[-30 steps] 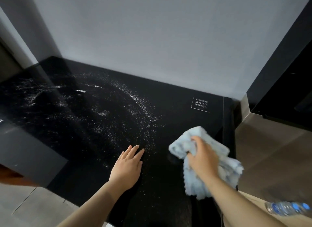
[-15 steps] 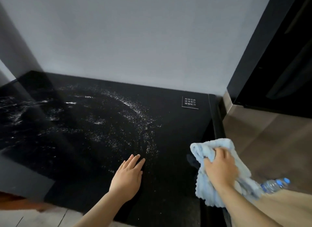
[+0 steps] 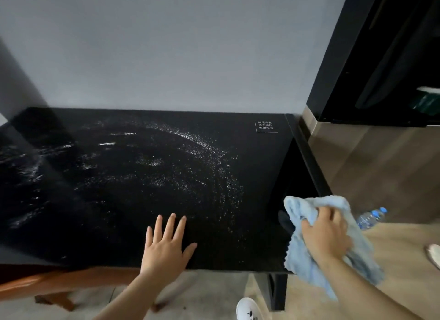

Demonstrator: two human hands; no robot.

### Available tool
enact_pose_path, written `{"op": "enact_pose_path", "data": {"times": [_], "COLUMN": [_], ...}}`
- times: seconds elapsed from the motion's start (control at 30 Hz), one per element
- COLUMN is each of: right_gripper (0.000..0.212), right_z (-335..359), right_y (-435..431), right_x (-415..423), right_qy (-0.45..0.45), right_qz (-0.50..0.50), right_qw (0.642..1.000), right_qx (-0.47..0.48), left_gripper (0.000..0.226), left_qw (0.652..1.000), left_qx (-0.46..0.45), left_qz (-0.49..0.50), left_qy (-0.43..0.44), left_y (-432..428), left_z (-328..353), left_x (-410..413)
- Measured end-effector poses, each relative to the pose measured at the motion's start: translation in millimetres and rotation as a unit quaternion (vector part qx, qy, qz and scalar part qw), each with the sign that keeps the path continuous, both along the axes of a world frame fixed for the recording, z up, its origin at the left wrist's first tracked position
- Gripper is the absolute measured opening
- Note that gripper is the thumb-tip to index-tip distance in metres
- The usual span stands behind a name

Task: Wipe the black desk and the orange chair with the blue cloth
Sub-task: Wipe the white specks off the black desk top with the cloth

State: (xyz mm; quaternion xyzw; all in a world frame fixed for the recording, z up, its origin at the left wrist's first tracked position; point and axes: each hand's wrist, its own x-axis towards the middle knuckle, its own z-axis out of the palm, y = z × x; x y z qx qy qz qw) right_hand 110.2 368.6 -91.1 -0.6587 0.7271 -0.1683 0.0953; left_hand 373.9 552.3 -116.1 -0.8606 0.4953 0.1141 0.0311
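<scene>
Right hand (image 3: 325, 234) grips blue cloth (image 3: 309, 255) at black desk's (image 3: 250, 167) right edge.

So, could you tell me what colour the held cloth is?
The cloth is pale blue; the head view shows it best.

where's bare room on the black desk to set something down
Bare room on the black desk: between the white specks and the right edge, from the white label to the blue cloth. Front edge is crowded: left hand flat, right hand gripping the cloth.
</scene>
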Motion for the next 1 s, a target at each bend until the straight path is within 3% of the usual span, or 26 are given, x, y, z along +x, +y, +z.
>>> {"op": "enact_pose_path", "data": {"times": [0.1,0.23,0.33,0.4,0.5,0.57,0.63,0.73,0.77,0.83,0.93,1.0], "right_gripper": [0.044,0.049,0.033,0.032,0.054,0.062,0.061,0.046,0.042,0.042,0.055,0.056], "right_z": [-5,-5,5,3,4,0,-1,-8,-10,-10,-8,-3], "right_y": [49,119,107,75,34,38,65,98,96,73,37,34], "right_x": [33,97,98,66,18,22,51,71,69,46,0,-2], "right_qy": [0.058,0.023,-0.026,-0.02,0.033,0.093,0.103,0.075,0.064,0.071,0.123,0.119], "right_qz": [0.062,0.228,0.267,0.201,0.037,0.019,0.127,0.335,0.342,0.29,0.115,0.079], "right_qw": [0.996,0.973,0.963,0.979,0.998,0.993,0.986,0.938,0.936,0.954,0.986,0.989], "right_qx": [0.007,-0.03,-0.013,-0.039,0.045,0.064,0.035,-0.057,-0.041,-0.025,0.017,0.044], "left_gripper": [0.074,0.074,0.075,0.076,0.077,0.078,0.079,0.08,0.081,0.081,0.08,0.078], "left_qw": [0.999,0.999,0.999,0.999,0.999,0.999,0.999,0.999,0.999,0.999,0.998,0.998], "left_qx": [0.038,0.034,0.023,0.024,0.03,0.03,0.026,0.022,0.023,0.027,0.033,0.035], "left_qz": [-0.003,-0.006,-0.009,-0.021,-0.035,-0.037,-0.031,-0.025,-0.024,-0.021,-0.018,-0.014], "left_qy": [0.033,0.034,0.025,0.022,0.009,0.01,0.016,0.019,0.018,0.025,0.042,0.055], "left_y": [2,1,4,5,5,4,2,0,-1,-1,-2,-3], "left_z": [-4,-7,-8,-8,-5,-2,1,6,7,9,10,10], "left_x": [5,4,6,10,13,14,14,16,16,15,14,12]}}
